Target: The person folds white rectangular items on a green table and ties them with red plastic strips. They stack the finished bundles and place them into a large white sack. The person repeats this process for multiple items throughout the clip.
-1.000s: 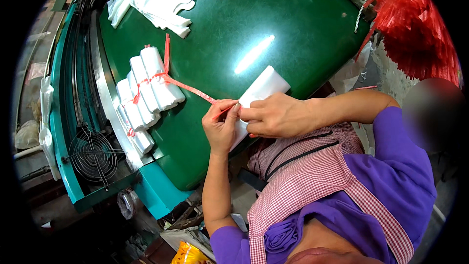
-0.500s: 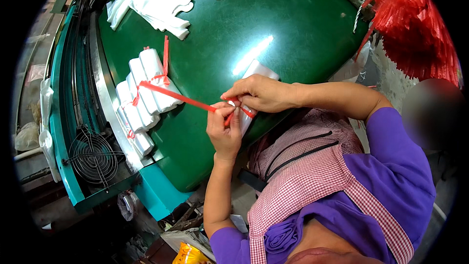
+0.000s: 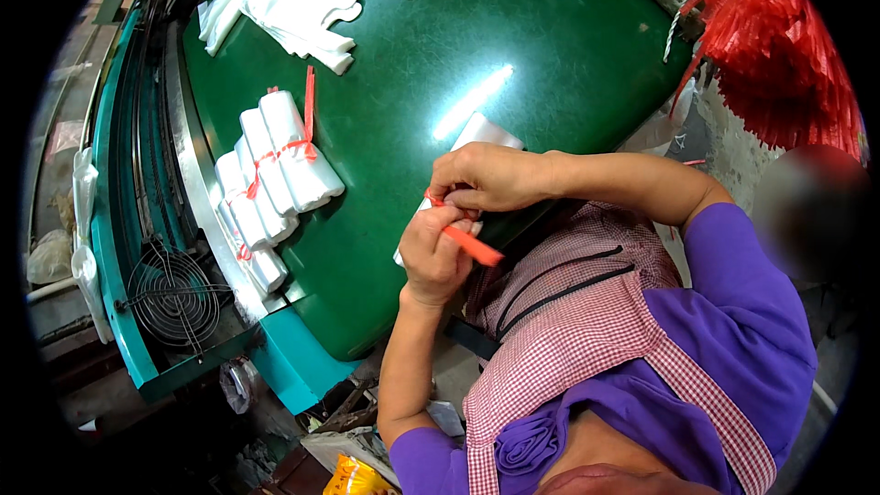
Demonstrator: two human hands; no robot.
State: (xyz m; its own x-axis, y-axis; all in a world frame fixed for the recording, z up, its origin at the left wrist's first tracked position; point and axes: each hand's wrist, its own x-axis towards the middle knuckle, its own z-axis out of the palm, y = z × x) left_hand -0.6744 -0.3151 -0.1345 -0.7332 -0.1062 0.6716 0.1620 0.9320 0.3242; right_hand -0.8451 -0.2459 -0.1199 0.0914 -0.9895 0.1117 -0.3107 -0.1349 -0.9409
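Red strip pinched by left hand and right hand fingers over white bag roll at green table edge; loose pinch likely lets the tie slip.

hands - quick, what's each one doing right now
Left hand: closed, gripping the red plastic strip and the white bag roll.
Right hand: closed, pinching the same strip on top of the roll.
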